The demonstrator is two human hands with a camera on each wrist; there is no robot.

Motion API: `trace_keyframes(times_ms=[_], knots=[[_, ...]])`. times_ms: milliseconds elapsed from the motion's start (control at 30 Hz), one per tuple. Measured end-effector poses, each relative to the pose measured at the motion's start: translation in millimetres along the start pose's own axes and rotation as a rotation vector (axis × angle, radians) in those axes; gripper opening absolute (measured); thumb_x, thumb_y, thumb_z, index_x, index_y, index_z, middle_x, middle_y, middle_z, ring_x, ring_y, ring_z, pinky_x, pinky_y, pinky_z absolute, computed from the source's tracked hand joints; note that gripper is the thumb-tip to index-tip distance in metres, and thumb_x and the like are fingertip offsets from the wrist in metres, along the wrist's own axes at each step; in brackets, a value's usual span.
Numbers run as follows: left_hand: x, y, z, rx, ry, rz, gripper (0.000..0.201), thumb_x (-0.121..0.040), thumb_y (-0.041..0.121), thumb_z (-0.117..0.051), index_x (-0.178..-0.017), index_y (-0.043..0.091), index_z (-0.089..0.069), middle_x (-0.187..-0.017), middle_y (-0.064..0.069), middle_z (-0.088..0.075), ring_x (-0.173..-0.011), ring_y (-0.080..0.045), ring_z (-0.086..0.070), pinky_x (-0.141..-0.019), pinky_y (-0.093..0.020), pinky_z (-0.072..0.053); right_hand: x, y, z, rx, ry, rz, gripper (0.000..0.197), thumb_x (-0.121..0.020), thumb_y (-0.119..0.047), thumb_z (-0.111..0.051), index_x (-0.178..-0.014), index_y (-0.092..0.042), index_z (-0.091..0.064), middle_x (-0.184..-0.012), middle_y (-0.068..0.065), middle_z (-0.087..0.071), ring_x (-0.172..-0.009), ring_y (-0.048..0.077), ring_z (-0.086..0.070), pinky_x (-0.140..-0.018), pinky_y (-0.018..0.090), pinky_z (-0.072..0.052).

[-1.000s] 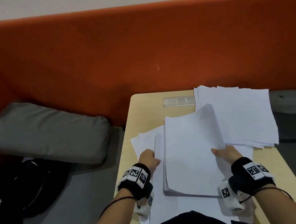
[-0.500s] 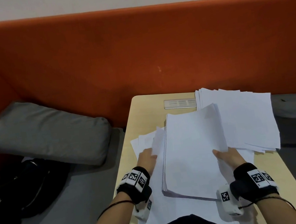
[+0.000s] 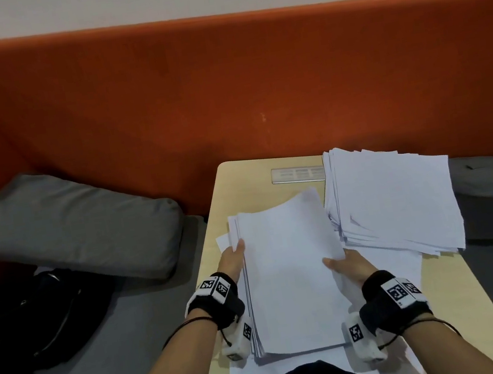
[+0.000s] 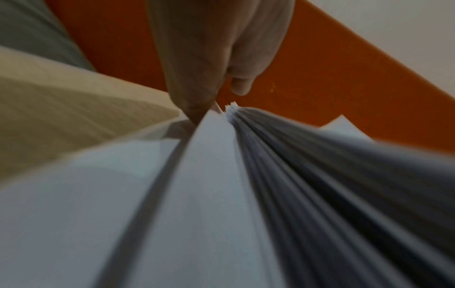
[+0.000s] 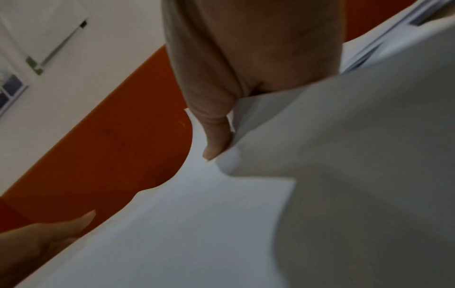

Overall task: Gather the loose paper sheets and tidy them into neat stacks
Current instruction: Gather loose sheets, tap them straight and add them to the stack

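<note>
— Orange upholstery (image 3: 224,87) runs behind everything, with a pale wall above it. What sits in front?

— A narrow light-wood bench (image 3: 248,183) pushed up against it, grey seat cushions on both sides. A loose grey cushion (image 3: 75,225) lies on the left seat, and a black bag (image 3: 32,324) sits just in front of it.

— And the paper?

— A thick stack of white sheets (image 3: 290,276) is in the middle of the bench, lying on a few loose sheets (image 3: 224,241) that poke out at its left and near edges. A second, rougher pile (image 3: 397,199) lies at the far right corner, its edges fanned and uneven, hanging over the bench's right side.

— What are the hands doing?

— The left hand (image 3: 233,259) grips the stack's left edge, thumb on top; its wrist camera shows fingers going down beside the layered edge, though it is blurred. The right hand (image 3: 347,268) holds the right edge, thumb laid on the top sheet with the fingers tucked underneath.

— Is the stack flat?

— Its far right corner curls upward. Both wrists wear black bands with square printed markers.

— Anything else on the bench?

— A silver slotted plate (image 3: 297,174) set into the far end, partly covered by the right pile.
</note>
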State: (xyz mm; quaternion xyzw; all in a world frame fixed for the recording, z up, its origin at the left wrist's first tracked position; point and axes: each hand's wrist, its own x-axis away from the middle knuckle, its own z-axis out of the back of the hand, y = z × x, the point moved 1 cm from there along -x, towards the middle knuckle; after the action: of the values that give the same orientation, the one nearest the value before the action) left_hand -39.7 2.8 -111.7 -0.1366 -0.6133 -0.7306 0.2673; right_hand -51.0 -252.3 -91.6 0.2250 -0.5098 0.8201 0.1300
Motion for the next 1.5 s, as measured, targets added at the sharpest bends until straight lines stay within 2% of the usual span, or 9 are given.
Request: trace_keyframes(times_ms=[100,233,400,500,600,800,1000,1233,1500], knots=[[-14.7,-17.7,-5.2,0.002,-0.035,-0.04,0.076,-0.062,0.05,-0.071,-0.125,0.014,-0.047,-0.126,-0.01,-0.059,-0.108,-0.029,-0.06,-0.095,-0.049,-0.049,-3.9,-7.4,-8.8,0.053,0.026,0.02,0.021,-0.09,-0.015,-0.057,-0.107,-0.003,-0.056,-0.098,0.014,-0.057,-0.089,0.025,-0.053,-0.077,0.03,-0.038],[34.0,14.1,-4.2,-0.077,-0.011,-0.235,0.044,-0.09,0.008,-0.055,-0.13,0.013,-0.039,-0.128,-0.006,-0.054,-0.116,-0.027,-0.053,-0.101,-0.045,-0.045,-7.9,-6.5,-8.7,0.087,0.067,0.007,0.024,-0.09,-0.016,-0.056,-0.109,-0.002,-0.058,-0.106,0.016,-0.061,-0.099,0.029,-0.057,-0.087,0.037,-0.044],[71.9,51.9,0.2,0.14,-0.092,-0.513,0.037,-0.09,-0.001,-0.053,-0.12,0.02,-0.044,-0.115,0.0,-0.058,-0.102,-0.012,-0.06,-0.077,-0.018,-0.052,8.6,-23.6,8.4,-0.345,0.214,0.092,0.054,-0.083,-0.021,-0.069,-0.128,-0.005,-0.043,-0.121,0.006,-0.056,-0.108,0.023,-0.055,-0.088,0.03,-0.041],[85.6,78.0,5.1,0.201,-0.117,-0.638,0.037,-0.088,0.004,-0.057,-0.114,0.028,-0.047,-0.113,0.002,-0.06,-0.099,-0.01,-0.062,-0.077,-0.021,-0.053,31.7,-49.6,24.6,-0.545,0.074,0.231,0.077,-0.069,-0.04,-0.079,-0.131,-0.012,-0.046,-0.128,0.004,-0.055,-0.112,0.02,-0.055,-0.096,0.032,-0.041],[95.2,103.8,8.3,0.249,-0.042,-0.751,0.031,-0.085,0.011,-0.056,-0.107,0.031,-0.048,-0.109,-0.001,-0.059,-0.095,-0.011,-0.061,-0.08,-0.024,-0.052,49.0,-80.0,36.1,-0.455,0.181,0.395,0.032,-0.083,-0.021,-0.068,-0.112,-0.012,-0.059,-0.109,0.009,-0.066,-0.101,0.026,-0.063,-0.083,0.032,-0.049],[111.7,130.5,13.0,0.275,0.041,-0.957,0.029,-0.094,0.005,-0.049,-0.105,0.032,-0.044,-0.099,0.01,-0.056,-0.084,0.009,-0.058,-0.073,-0.012,-0.048,62.4,-111.2,39.3,-0.53,0.261,0.605,0.011,-0.084,-0.019,-0.067,-0.094,-0.022,-0.063,-0.089,-0.007,-0.068,-0.074,-0.002,-0.067,-0.069,0.015,-0.054],[109.5,128.2,13.2,0.276,0.047,-0.938,0.025,-0.095,0.012,-0.047,-0.119,0.015,-0.039,-0.103,0.007,-0.054,-0.091,-0.004,-0.058,-0.073,-0.019,-0.052,62.8,-104.0,37.6,-0.563,0.299,0.548,0.006,-0.083,-0.014,-0.066,-0.087,-0.016,-0.062,-0.083,-0.004,-0.065,-0.074,0.01,-0.062,-0.057,0.01,-0.052],[107.4,124.1,8.3,0.316,0.049,-0.857,0.029,-0.095,0.009,-0.046,-0.123,0.015,-0.044,-0.106,0.006,-0.06,-0.096,-0.009,-0.061,-0.083,-0.025,-0.052,63.8,-103.9,34.1,-0.531,0.29,0.487,0.01,-0.081,-0.014,-0.069,-0.076,-0.019,-0.062,-0.077,-0.001,-0.064,-0.069,0.014,-0.061,-0.051,0.01,-0.05],[95.5,110.2,10.5,0.288,0.098,-0.823,0.024,-0.097,0.009,-0.044,-0.12,0.015,-0.046,-0.106,0.005,-0.061,-0.097,-0.009,-0.061,-0.085,-0.023,-0.05,57.6,-97.4,20.9,-0.481,0.252,0.434,0.011,-0.083,-0.012,-0.066,-0.092,-0.008,-0.061,-0.088,0.008,-0.065,-0.08,0.021,-0.061,-0.063,0.017,-0.053]])
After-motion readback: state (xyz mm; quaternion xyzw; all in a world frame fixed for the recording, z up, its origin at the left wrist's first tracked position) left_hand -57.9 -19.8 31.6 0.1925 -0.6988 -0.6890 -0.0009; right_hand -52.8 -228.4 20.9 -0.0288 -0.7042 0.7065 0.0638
